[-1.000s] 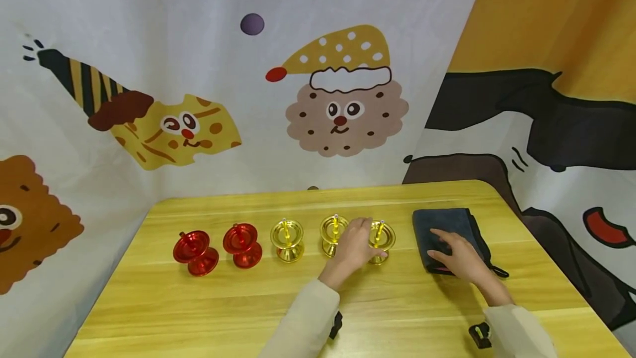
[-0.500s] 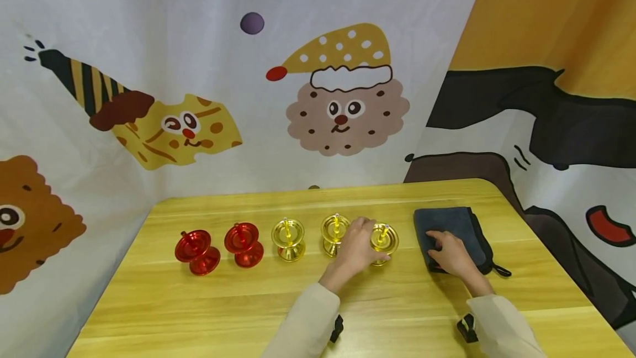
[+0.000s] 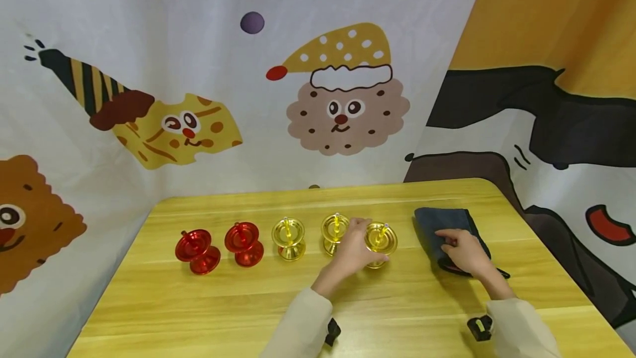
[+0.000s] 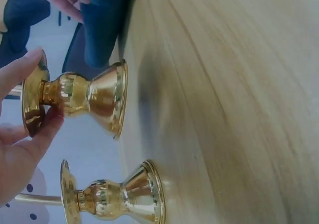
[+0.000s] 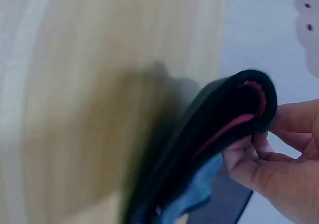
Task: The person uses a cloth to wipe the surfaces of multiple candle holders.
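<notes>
My left hand [image 3: 351, 248] grips the dish of the rightmost gold candle holder [image 3: 381, 240] between thumb and fingers. In the left wrist view this candle holder [image 4: 75, 94] has a flared base, which appears slightly off the table, over a shadow. Beside it stands another gold candle holder [image 4: 104, 199] with a thin upright stick. My right hand [image 3: 467, 250] pinches a folded dark blue cloth [image 3: 437, 219] with black edging. Its near left edge is lifted and bent; the right wrist view shows the folded cloth [image 5: 199, 129] with a pink inside.
A third gold candle holder [image 3: 288, 239] stands further left. Two red candle holders, one in the middle left [image 3: 242, 243] and one at far left [image 3: 197, 251], end the row. The wooden table [image 3: 238, 314] meets a printed curtain [image 3: 208, 43] at its back edge.
My right hand has moved onto the cloth, pinched it and raised its left edge. The left hand's gold candle holder, upright and tilted a little differently before, has shifted slightly left.
</notes>
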The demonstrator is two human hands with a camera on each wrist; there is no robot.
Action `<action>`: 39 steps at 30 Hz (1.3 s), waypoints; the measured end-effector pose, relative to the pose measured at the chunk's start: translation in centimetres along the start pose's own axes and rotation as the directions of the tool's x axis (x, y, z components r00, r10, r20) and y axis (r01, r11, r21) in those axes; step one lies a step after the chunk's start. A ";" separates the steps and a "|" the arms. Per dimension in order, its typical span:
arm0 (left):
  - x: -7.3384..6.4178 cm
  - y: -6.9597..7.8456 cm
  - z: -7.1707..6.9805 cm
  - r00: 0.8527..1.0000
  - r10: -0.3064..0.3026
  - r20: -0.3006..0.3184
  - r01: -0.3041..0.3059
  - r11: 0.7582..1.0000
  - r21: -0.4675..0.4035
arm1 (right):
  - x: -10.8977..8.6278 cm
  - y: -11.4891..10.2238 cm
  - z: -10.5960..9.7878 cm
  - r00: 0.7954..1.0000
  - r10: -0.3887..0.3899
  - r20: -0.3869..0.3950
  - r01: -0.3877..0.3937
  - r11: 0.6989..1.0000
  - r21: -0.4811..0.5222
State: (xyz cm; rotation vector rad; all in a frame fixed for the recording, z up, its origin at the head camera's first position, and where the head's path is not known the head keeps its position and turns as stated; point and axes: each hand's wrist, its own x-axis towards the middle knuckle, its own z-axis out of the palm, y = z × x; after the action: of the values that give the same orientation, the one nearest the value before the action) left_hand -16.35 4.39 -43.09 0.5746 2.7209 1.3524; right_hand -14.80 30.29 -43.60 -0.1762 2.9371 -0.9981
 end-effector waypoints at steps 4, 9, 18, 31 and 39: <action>-0.3 0.0 -0.3 1.000 0.004 -0.029 -0.006 0.999 -0.043 | -0.4 -1.3 -1.2 0.998 -0.043 -0.044 0.046 0.996 0.076; -0.7 0.2 -0.6 0.999 -0.008 -0.034 0.006 0.998 -0.070 | -1.1 -3.6 -2.7 0.994 -0.080 -0.072 0.090 0.984 0.155; -1.1 0.9 -1.4 0.999 0.036 -0.010 -0.037 0.994 -0.107 | -1.9 -8.3 -2.8 0.970 -0.218 -0.111 0.238 0.949 0.209; -1.7 1.1 -2.1 0.999 0.025 0.039 -0.014 0.965 -0.261 | -1.9 -9.3 -0.5 0.913 -0.403 0.062 0.347 0.849 0.399; -2.2 0.8 -2.5 0.995 0.021 0.101 0.019 0.923 -0.384 | -2.0 -8.5 -0.3 0.903 -0.407 0.136 0.332 0.865 0.376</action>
State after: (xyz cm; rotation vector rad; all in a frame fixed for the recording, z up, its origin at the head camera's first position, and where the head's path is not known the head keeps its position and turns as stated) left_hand -14.62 2.18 -41.17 0.5895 2.2812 1.7407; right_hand -12.01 23.99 -38.23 -0.8069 2.5301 -1.4209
